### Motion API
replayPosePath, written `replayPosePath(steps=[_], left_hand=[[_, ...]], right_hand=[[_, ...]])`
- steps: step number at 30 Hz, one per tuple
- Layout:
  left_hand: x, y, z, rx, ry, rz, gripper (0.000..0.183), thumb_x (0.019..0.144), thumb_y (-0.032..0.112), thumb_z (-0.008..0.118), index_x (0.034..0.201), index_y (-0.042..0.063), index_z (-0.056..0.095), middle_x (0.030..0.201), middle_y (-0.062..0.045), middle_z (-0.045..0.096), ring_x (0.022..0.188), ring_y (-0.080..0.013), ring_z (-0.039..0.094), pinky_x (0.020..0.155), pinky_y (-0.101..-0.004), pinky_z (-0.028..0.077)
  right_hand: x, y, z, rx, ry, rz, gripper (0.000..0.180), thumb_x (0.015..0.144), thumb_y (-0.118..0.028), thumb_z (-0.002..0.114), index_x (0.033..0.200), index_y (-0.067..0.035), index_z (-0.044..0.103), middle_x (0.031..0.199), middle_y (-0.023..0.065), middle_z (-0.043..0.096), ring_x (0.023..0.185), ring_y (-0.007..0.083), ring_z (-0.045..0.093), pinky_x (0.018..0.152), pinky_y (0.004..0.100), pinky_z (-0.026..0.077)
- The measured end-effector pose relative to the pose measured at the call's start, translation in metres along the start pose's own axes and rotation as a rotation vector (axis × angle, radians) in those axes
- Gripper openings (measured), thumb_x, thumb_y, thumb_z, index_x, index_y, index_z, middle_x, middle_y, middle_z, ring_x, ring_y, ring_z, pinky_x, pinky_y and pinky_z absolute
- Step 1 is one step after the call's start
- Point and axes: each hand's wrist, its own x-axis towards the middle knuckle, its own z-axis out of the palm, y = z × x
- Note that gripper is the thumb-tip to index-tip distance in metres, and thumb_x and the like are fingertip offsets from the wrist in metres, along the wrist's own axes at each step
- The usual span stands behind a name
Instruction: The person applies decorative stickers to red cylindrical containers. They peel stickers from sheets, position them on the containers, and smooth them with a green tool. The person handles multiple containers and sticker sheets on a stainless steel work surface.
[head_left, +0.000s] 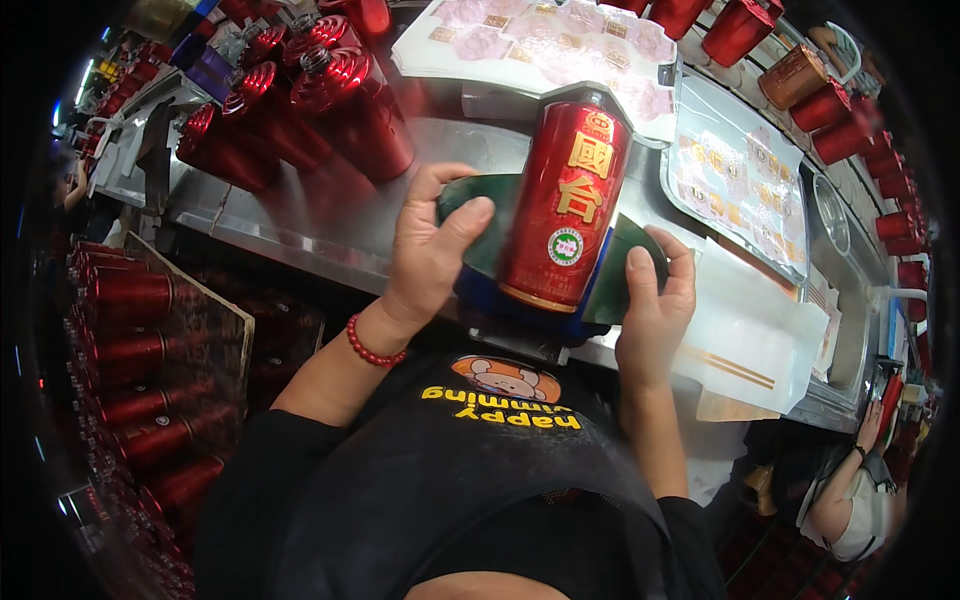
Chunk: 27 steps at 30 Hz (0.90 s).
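Note:
A glossy red bottle with gold characters and a round green-and-white emblem lies in front of me, its neck pointing away, on a stand with blue padding. A dark green flexible sheet passes beneath the bottle and sticks out on both sides. My left hand grips the sheet's left end between thumb and fingers. The sheet's right end is pinched in my right hand. The middle of the sheet is hidden by the bottle.
Several red bottles stand at the upper left of the metal bench. Decal sheets lie beyond, and a metal tray holds more at right, near white paper. Crated red bottles fill the lower left. A co-worker is at right.

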Motion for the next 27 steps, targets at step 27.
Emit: replayPosePath(steps=[27], left_hand=[[0.06, 0.007, 0.025, -0.067, -0.006, 0.023, 0.024, 0.1, 0.008, 0.06, 0.123, 0.004, 0.052, 0.105, -0.003, 0.063, 0.09, -0.0049, 0.058, 0.08, -0.0221, 0.051]], right_hand=[[0.058, -0.011, 0.013, 0.235, -0.026, 0.022, 0.023, 0.1, -0.01, 0.063, 0.119, 0.0, 0.058, 0.104, 0.0062, 0.067, 0.092, 0.0085, 0.061, 0.081, 0.023, 0.051]])
